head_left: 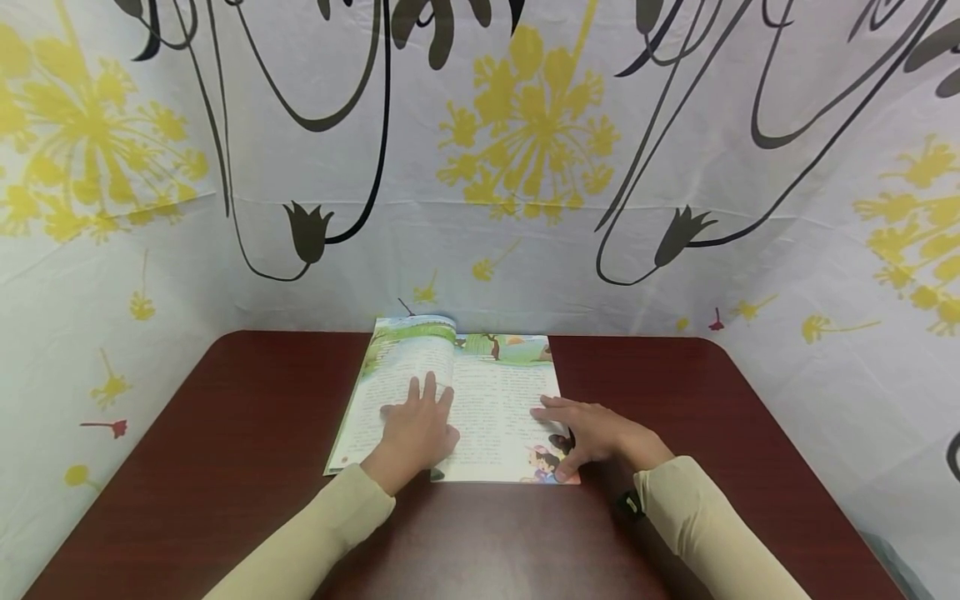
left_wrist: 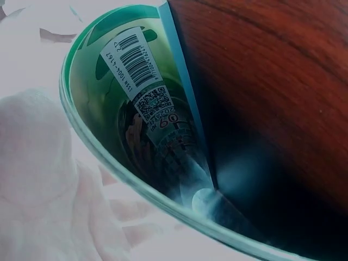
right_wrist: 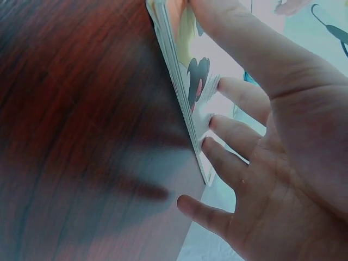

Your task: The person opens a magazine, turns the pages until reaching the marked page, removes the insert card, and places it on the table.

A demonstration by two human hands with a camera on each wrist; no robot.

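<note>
An open magazine (head_left: 491, 408) with illustrated, printed pages lies on the dark red table. My left hand (head_left: 417, 429) rests on its left page beside the fold, fingers spread and pointing away from me. In the left wrist view, the left half of the magazine bulges up in a curve, and a barcode label (left_wrist: 136, 62) shows on the cover beneath. At the right page's outer edge is my right hand (head_left: 600, 433), its fingers apart and fairly straight, with the thumb near the printed cartoon children (head_left: 543, 460). The right wrist view shows fingertips (right_wrist: 217, 120) at the page surface.
The reddish-brown table (head_left: 247, 417) extends on both sides of the magazine and toward me. Behind it and at the sides hangs a white cloth (head_left: 480, 275) printed with yellow and dark flowers. A dark band (head_left: 632, 503) sits at the right wrist.
</note>
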